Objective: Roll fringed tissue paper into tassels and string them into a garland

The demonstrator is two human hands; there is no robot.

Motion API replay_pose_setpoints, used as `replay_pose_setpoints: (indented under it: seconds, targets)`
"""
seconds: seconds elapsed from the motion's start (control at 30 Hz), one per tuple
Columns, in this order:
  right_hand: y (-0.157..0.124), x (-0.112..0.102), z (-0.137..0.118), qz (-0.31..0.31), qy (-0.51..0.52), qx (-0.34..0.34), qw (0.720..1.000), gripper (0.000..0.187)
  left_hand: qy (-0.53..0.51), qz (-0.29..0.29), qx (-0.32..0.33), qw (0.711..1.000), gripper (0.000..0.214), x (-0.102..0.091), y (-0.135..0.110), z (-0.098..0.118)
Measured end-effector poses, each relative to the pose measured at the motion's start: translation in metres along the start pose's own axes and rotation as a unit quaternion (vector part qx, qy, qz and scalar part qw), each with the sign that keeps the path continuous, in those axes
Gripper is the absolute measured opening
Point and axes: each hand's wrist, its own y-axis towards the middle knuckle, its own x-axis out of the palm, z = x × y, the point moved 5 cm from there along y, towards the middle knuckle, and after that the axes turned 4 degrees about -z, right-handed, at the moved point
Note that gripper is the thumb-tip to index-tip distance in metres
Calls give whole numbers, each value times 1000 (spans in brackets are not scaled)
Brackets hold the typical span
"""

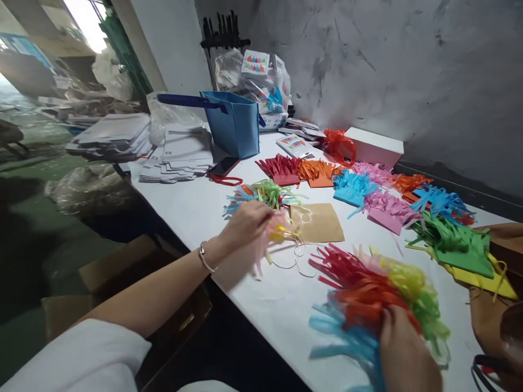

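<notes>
My left hand [247,226], a bracelet on its wrist, is closed on a pale pink tissue paper tassel [274,231] with a yellow one beside it. Green and light blue fringes [272,191] lie just behind these fingers. In the lower right, my right hand [408,354] grips a bunch of fringed tissue paper tassels [363,291] in red, orange, blue, yellow and green; motion blurs it somewhat. Thin white string [300,261] loops across the table between my hands. A flat tan paper piece [321,222] lies beyond the string, partly under clear plastic.
Stacks of folded fringed paper [390,209] in several colours line the table's right side. At the back stand a blue bag [235,125], a white box [376,144] and a bagged pile of packs [261,81]. White card stacks [183,152] and a phone [224,167] lie left.
</notes>
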Motion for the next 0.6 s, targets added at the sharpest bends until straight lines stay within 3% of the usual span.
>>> replay_pose_setpoints:
  seconds: [0.07,0.17,0.27,0.37,0.5,0.6]
  targets:
    - [4,-9,23,22,-50,11,998,34,33,28,-60,997,20,-15,-1,-27]
    - [-9,-10,7,11,21,-75,997,29,77,44,-108,990,24,-24,-4,-42]
    - [-26,-6,-31,15,132,-129,983,29,35,4,-34,999,28,-9,0,-19]
    - [-32,-2,-53,11,205,-128,970,34,-26,-74,46,996,18,20,9,11]
    - [-37,-2,-52,-5,231,-114,966,36,-67,-90,62,992,21,40,27,24]
    - [-43,-1,-43,-17,211,-104,972,37,-112,-50,56,991,17,27,42,18]
